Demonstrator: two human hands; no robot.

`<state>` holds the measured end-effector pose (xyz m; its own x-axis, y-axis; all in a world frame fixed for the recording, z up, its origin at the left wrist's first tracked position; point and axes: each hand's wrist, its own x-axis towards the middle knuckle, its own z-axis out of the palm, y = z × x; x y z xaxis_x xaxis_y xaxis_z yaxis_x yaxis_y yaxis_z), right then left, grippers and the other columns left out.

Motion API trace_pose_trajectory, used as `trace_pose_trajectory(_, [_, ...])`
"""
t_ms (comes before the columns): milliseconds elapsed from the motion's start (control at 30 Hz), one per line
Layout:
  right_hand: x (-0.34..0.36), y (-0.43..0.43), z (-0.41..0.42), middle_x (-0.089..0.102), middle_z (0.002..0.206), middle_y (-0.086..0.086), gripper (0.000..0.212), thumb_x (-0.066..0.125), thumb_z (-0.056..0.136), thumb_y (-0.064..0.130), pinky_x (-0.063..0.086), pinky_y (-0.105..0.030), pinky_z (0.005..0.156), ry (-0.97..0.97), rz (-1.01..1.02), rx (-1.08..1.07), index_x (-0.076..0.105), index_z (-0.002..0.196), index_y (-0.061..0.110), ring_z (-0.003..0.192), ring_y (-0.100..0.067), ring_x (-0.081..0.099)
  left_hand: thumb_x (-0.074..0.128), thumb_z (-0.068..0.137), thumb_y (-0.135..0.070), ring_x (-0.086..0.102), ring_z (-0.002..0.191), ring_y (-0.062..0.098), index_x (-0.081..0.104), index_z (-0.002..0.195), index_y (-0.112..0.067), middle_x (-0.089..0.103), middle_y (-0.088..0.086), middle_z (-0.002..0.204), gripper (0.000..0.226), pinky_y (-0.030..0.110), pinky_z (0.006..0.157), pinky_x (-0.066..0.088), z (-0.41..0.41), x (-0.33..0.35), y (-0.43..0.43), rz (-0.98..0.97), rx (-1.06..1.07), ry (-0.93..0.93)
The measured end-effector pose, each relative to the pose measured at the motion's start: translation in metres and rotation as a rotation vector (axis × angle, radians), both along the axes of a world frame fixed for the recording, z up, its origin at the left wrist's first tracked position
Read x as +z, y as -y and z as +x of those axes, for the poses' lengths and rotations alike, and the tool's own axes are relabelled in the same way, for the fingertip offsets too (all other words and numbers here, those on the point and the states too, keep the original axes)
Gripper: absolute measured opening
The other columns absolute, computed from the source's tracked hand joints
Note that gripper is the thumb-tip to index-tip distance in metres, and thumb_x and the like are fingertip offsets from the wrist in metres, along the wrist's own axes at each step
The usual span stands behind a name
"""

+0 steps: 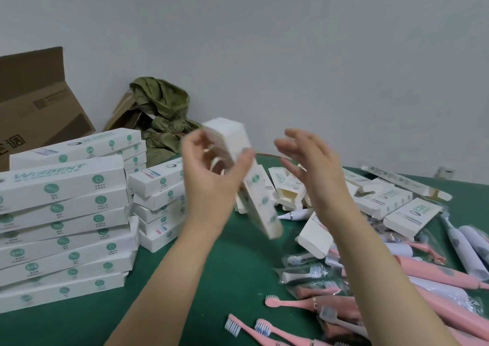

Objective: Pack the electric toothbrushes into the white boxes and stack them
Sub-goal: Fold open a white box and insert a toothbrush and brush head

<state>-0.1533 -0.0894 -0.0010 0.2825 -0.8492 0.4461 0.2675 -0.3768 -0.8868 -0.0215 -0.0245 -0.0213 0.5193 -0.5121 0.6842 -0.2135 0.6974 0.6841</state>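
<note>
Already a good share of the job looks done. On the left of the green surface point(225, 279) stands a tall stack of closed boxes point(63, 226), many layers high, and just beside it a lower second stack point(158, 205). We take these as packed, though nothing shows what is inside them.

Our left grip point(211, 181) holds one white box point(260, 200) in the air above the middle of the surface. The box is tilted, its upper end toward the wall, with the thumb on one side and the fingers curled round the other. It is blurred, so we cannot tell whether its flap is tucked in or whether a brush is inside. Our right grip point(315, 171) hovers near it, fingers spread, holding nothing and apart from the box.

Plenty is left. To the right lie open empty boxes point(383, 200) in a loose heap, and nearer us a pile of pink toothbrushes point(436, 274), pale handles point(468, 250) and bagged brush heads point(304, 269). By our judgement we are perhaps past the middle, and the box in hand goes to the stacks once it is closed.
</note>
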Motion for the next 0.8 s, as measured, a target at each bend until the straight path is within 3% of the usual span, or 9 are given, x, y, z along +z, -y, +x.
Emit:
trace_pose_trajectory(100, [-0.009,0.017,-0.020,0.064,0.101,-0.014,0.035,0.054,0.090,0.043,0.051,-0.041,0.090,-0.512,0.194,-0.164,0.062,0.093,0.009,0.088,-0.026,0.062,0.073,0.063,-0.008,0.059,0.080,0.006,0.041,0.102,-0.022,0.058,-0.003,0.091,0.052,0.024,0.077,0.050,0.012,0.012,-0.009,-0.194,-0.236,-0.281])
trace_pose_trajectory(167, [-0.013,0.020,-0.027,0.066,0.101,-0.012,0.047,0.055,0.083,0.060,0.057,-0.038,0.079,-0.614,0.404,0.006,0.060,0.100,0.016,0.085,-0.023,0.066,0.063,0.069,-0.001,0.059,0.077,0.008,0.040,0.102,-0.016,0.059,-0.005,0.081,0.043,0.027,0.077,0.051,0.009,0.010,-0.011,-0.207,-0.394,-0.367])
trace_pose_trajectory(267, [-0.012,0.019,-0.033,0.072,0.098,-0.017,0.049,0.062,0.080,0.052,0.058,-0.026,0.054,-0.391,0.627,0.319,0.061,0.109,0.014,0.069,-0.022,0.072,0.059,0.070,0.000,0.059,0.077,0.010,0.039,0.110,-0.011,0.058,-0.001,0.082,0.046,0.026,0.075,0.053,0.003,0.002,-0.010,-0.153,-0.480,-0.441])
trace_pose_trajectory(400, [-0.011,0.025,-0.037,0.072,0.076,-0.011,0.021,0.067,0.085,0.027,0.056,-0.022,0.047,-0.132,0.689,0.175,0.063,0.096,0.010,0.059,-0.019,0.069,0.073,0.065,0.005,0.062,0.087,0.012,0.048,0.109,-0.011,0.060,0.005,0.096,0.053,0.023,0.080,0.053,0.000,-0.007,-0.006,-0.022,-0.446,-0.422])
trace_pose_trajectory(467, [-0.013,0.029,-0.042,0.070,0.074,-0.010,0.015,0.066,0.086,0.021,0.054,-0.021,0.045,-0.051,0.675,0.130,0.063,0.093,0.009,0.058,-0.018,0.068,0.066,0.069,-0.004,0.064,0.090,0.013,0.049,0.110,-0.009,0.061,0.008,0.102,0.045,0.021,0.078,0.052,0.000,-0.011,-0.004,0.036,-0.440,-0.403])
trace_pose_trajectory(533, [-0.013,0.033,-0.047,0.071,0.080,-0.009,0.011,0.064,0.088,0.019,0.053,-0.020,0.047,-0.022,0.606,0.082,0.064,0.093,0.009,0.060,-0.016,0.068,0.058,0.080,-0.017,0.065,0.097,0.015,0.050,0.116,-0.003,0.064,0.011,0.109,0.039,0.022,0.081,0.052,0.001,-0.013,-0.004,0.080,-0.533,-0.408])
trace_pose_trajectory(633, [-0.011,0.037,-0.051,0.073,0.090,-0.010,0.013,0.063,0.089,0.019,0.052,-0.020,0.052,0.000,0.505,0.052,0.065,0.096,0.008,0.066,-0.013,0.070,0.038,0.091,-0.048,0.060,0.116,0.021,0.050,0.128,-0.002,0.063,0.014,0.124,0.061,0.029,0.093,0.049,0.002,-0.014,-0.004,0.125,-0.687,-0.548])
trace_pose_trajectory(733, [-0.010,0.036,-0.049,0.074,0.085,-0.011,0.016,0.063,0.089,0.018,0.054,-0.020,0.053,-0.061,0.475,0.062,0.064,0.095,0.003,0.066,-0.014,0.071,0.036,0.099,-0.040,0.066,0.106,0.019,0.055,0.125,-0.007,0.068,0.012,0.116,0.046,0.028,0.080,0.055,0.002,-0.014,0.000,0.148,-0.682,-0.745])
trace_pose_trajectory(800, [-0.011,0.037,-0.047,0.073,0.093,-0.015,0.023,0.063,0.089,0.018,0.055,-0.021,0.055,-0.082,0.452,0.009,0.061,0.101,-0.002,0.073,-0.017,0.070,0.038,0.100,-0.031,0.067,0.103,0.021,0.056,0.121,-0.005,0.069,0.013,0.113,0.037,0.030,0.078,0.055,0.001,-0.016,0.003,0.170,-0.666,-0.804])
